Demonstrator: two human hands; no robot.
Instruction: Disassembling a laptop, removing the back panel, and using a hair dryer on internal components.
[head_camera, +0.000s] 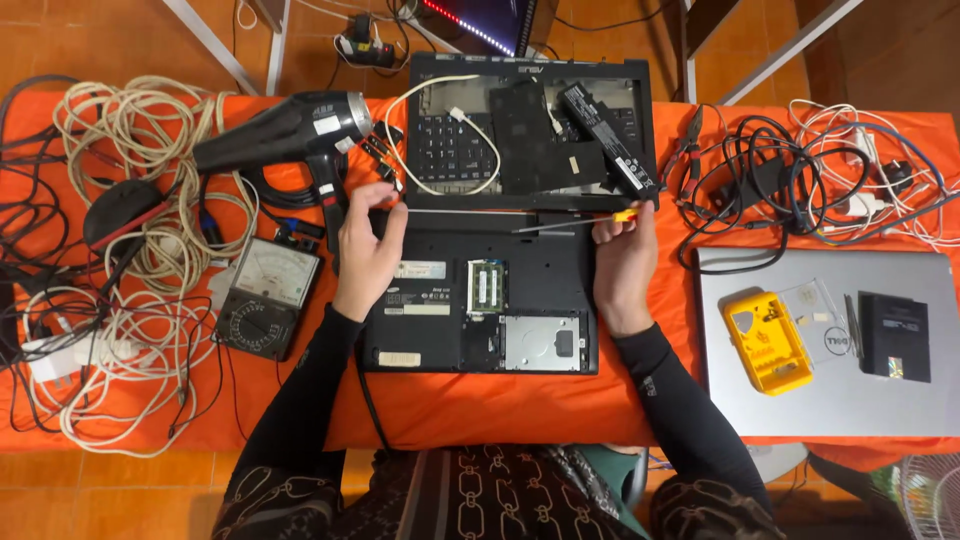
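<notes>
Head cam looking straight down at a table covered in an orange cloth (480, 410), with orange tiled floor showing at the near and far edges. Pretty cluttered bench.

Far left there's a big tangle of white cables (140, 150), a black hair dryer (290, 125) and an analog multimeter (266, 296) just near of it. On the right sits a closed silver laptop (790, 400) with a yellow meter (767, 341) and a small black box (894, 336) lying on top, and a pile of black cables (770, 165) further back.

In the middle is a black laptop (480, 310) flipped bottom up, memory and drive bays uncovered. Beyond it lies a stripped laptop shell (530, 130) with a battery pack (607, 137) resting on it.

The left hand (366, 245) sits on the laptop's far left corner, fingers curled in narrow near the hinge; can't tell if it pinches anything. The right hand (625, 260) is closed around the yellow handle of a screwdriver (570, 223), at the laptop's far right edge. The screwdriver lies almost flat, long axis running left-right, tip pointing left along the hinge line.
</notes>
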